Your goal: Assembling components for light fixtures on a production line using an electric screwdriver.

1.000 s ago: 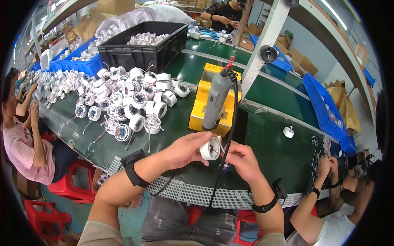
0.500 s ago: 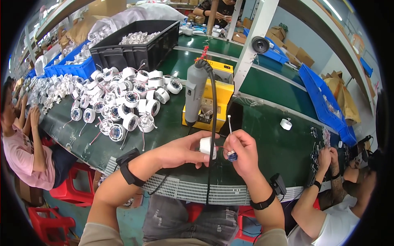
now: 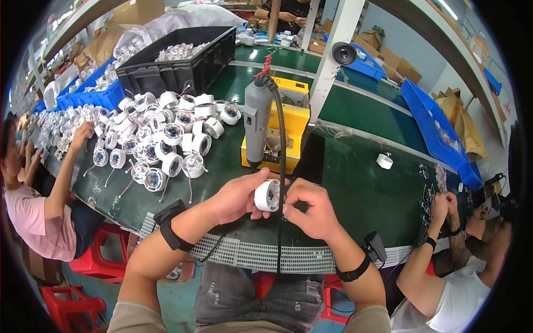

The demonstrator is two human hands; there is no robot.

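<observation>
My left hand (image 3: 240, 200) grips a white round plastic housing (image 3: 263, 197), its open side turned to the right. Curled close to that opening, my right hand (image 3: 312, 211) has thumb and forefinger pinched together; what they hold, if anything, is hidden. A black cable (image 3: 281, 144) hangs down in front, between the housing and my right fingers. Just beyond my hands, a grey electric screwdriver (image 3: 257, 119) hangs upright before a yellow machine (image 3: 294, 125). Left of them lies a heap of similar white housings (image 3: 183, 130), many showing round blue boards and thin wires.
A black crate (image 3: 172, 72) of white parts stands behind the heap, beside a blue bin (image 3: 105, 94). A single white housing (image 3: 384, 161) lies right on the green table (image 3: 355, 205). Co-workers sit at both sides; one person's arm (image 3: 66, 166) reaches toward the heap from the left.
My right hand has moved left to the housing; the small blue board and white connector seen in it before no longer show. The left co-worker's arm has reached out to the parts.
</observation>
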